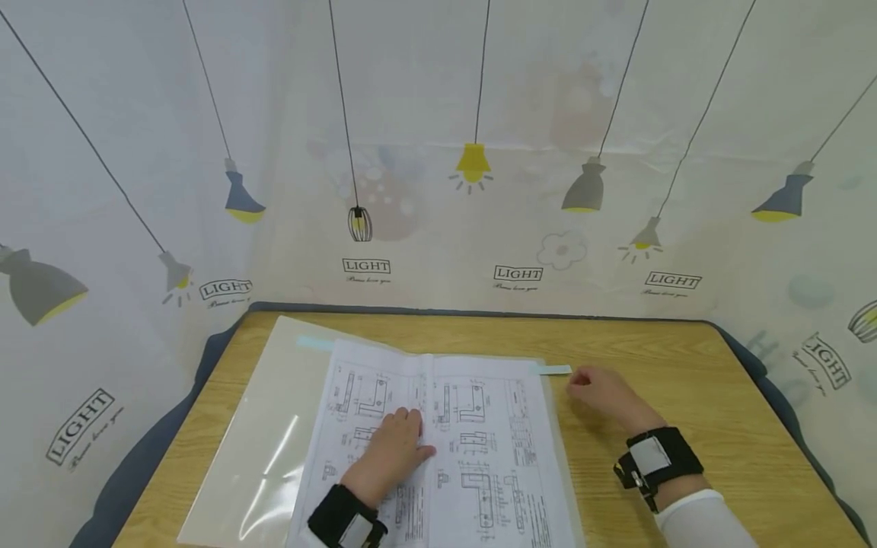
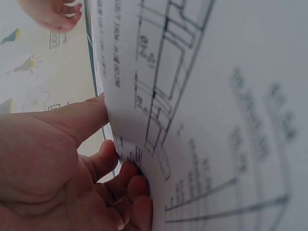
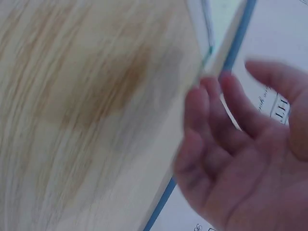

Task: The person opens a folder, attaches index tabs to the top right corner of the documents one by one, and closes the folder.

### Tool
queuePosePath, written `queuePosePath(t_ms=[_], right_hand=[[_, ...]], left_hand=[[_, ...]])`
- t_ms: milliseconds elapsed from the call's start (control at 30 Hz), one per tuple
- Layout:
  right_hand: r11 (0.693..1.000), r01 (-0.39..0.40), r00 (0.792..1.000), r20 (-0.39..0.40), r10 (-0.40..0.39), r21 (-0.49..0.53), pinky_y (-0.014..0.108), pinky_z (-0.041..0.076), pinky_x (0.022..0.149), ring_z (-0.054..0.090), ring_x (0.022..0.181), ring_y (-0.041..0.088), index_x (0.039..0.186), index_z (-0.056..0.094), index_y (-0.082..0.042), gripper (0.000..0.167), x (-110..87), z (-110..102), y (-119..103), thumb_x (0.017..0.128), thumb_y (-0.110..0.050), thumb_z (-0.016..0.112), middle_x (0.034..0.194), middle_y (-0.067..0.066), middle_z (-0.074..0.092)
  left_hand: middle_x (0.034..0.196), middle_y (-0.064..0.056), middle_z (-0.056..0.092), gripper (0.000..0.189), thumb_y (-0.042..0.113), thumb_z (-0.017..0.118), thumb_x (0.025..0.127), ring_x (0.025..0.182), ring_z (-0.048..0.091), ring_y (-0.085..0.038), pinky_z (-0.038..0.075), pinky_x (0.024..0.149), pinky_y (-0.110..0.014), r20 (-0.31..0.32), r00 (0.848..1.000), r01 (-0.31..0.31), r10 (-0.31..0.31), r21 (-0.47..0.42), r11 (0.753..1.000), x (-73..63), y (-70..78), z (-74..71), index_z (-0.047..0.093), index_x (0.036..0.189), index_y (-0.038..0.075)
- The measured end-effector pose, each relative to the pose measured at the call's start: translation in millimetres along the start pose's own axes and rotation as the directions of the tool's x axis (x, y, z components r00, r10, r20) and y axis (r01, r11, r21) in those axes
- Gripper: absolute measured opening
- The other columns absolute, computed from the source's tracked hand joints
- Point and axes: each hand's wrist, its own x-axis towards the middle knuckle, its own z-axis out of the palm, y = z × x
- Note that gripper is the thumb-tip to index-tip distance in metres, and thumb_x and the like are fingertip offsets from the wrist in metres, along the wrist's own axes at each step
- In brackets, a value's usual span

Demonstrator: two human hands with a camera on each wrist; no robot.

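Observation:
An opened set of technical drawing sheets lies in a translucent plastic folder, whose left cover is spread flat and shiny. My left hand rests on the left-hand sheet by the centre fold, its thumb pointing right across the fold. Seen from the left wrist, its loosely bent fingers lie against the printed paper. A pale tab strip sticks out at the folder's upper right corner. Just right of it is my right hand, fingers loosely curled and nothing between them in the right wrist view.
Under the folder is a wood-grain table with a dark blue edge. A pale curtain printed with hanging lamps surrounds the back and sides. Each wrist wears a black strap.

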Motion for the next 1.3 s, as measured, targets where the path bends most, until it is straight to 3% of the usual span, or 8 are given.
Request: queuePosePath(t_ms=[167,367,533,800,1067,1200,1300], right_hand=[[1.0,0.01,0.969,0.246,-0.014,0.016,0.027,0.039,0.056,0.051,0.061,0.016,0.073,0.061,-0.005,0.026,-19.2,3,1,0.088,-0.026,0.064,0.065,0.0,0.055],[0.995,-0.001,0.94,0.34,-0.035,0.104,0.025,0.045,0.053,0.057,0.052,0.012,0.067,0.065,-0.004,0.027,-27.8,16,5,0.083,-0.024,0.07,0.058,-0.001,0.06],[0.99,-0.037,0.939,0.344,-0.011,0.133,0.024,0.047,0.05,0.058,0.049,0.011,0.065,0.066,-0.003,0.025,-26.8,23,6,0.081,-0.022,0.073,0.056,0.001,0.061],[0.996,-0.086,0.963,0.26,0.073,0.038,0.023,0.044,0.048,0.055,0.047,0.012,0.061,0.064,-0.006,0.025,-28.1,31,1,0.079,-0.02,0.075,0.053,0.001,0.059],[0.993,-0.115,0.966,0.229,0.117,-0.022,0.023,0.04,0.049,0.053,0.049,0.013,0.062,0.063,-0.007,0.023,-29.6,34,-5,0.078,-0.019,0.075,0.055,0.002,0.059],[0.993,-0.117,0.965,0.233,0.121,-0.03,0.023,0.04,0.049,0.053,0.049,0.013,0.063,0.064,-0.008,0.022,-28.4,34,-5,0.078,-0.019,0.075,0.056,0.002,0.06],[0.993,-0.116,0.965,0.234,0.121,-0.036,0.023,0.04,0.049,0.053,0.05,0.013,0.064,0.064,-0.008,0.022,-27.6,35,-4,0.078,-0.019,0.075,0.056,0.001,0.06]], left_hand=[[0.081,-0.001,0.046,0.046,0.042,0.07,0.082,0.071,0.04,-0.014,0.035,0.062,-0.027,-0.007,1.0,-0.011,0.012,0.015,1.0,-0.6,0.3,-0.7,0.054,0.107,0.007],[0.081,-0.001,0.046,0.046,0.042,0.07,0.082,0.07,0.041,-0.014,0.036,0.061,-0.026,-0.007,1.0,-0.016,0.016,0.021,1.0,-1.2,0.2,-1.3,0.054,0.107,0.007],[0.081,-0.001,0.045,0.046,0.042,0.069,0.082,0.071,0.04,-0.014,0.035,0.061,-0.026,-0.007,1.0,-0.022,0.023,0.025,0.999,-1.4,0.7,-0.4,0.053,0.108,0.007],[0.081,-0.001,0.046,0.046,0.042,0.07,0.082,0.071,0.041,-0.014,0.035,0.061,-0.026,0.0,1.0,-0.012,0.012,0.024,1.0,-1.4,1.1,-1.6,0.053,0.108,0.007],[0.084,-0.004,0.048,0.052,0.042,0.069,0.082,0.071,0.042,-0.014,0.036,0.061,-0.027,-0.006,1.0,0.008,-0.008,0.035,0.999,-2.0,2.5,-2.6,0.053,0.114,0.003],[0.086,-0.002,0.049,0.043,0.04,0.069,0.082,0.072,0.044,-0.014,0.037,0.061,-0.026,-0.026,1.0,0.014,-0.014,0.008,1.0,-7.7,12.2,-5.4,0.056,0.108,0.008],[0.088,0.0,0.05,0.038,0.042,0.07,0.081,0.075,0.046,-0.013,0.04,0.06,-0.027,-0.013,0.999,-0.031,0.031,-0.005,1.0,-16.8,27.7,-8.9,0.057,0.103,0.014]])
